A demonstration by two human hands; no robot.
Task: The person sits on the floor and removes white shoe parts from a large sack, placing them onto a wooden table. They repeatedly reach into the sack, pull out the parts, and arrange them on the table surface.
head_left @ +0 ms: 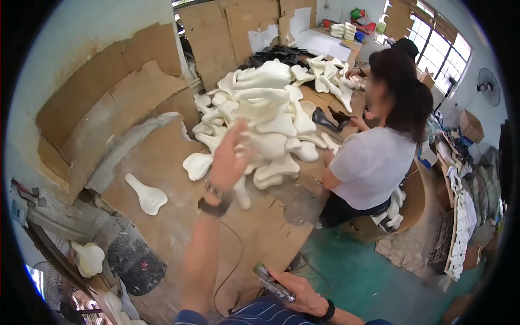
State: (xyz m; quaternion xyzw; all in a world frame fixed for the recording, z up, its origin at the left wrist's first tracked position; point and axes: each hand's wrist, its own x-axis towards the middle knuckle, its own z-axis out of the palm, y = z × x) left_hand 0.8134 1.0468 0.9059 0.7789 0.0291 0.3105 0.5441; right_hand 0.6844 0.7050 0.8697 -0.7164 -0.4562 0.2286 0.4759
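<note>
A tall heap of white foam bicycle saddle pads covers the far middle of the cardboard-topped table. My left hand, smeared by motion, is raised in front of the heap's near left side. Its fingers look stretched out, and I see nothing held in them. Close to my body, my right hand is wrapped round a grey metallic hand tool with a green end; its exact kind is unclear. One saddle pad lies by itself on the left of the table.
To the right a co-worker in a white shirt stands at the table, near dark saddle-shaped pieces. Another person is partly hidden behind. A thin cable curves across the table. Beyond the co-worker is a round bin holding pads.
</note>
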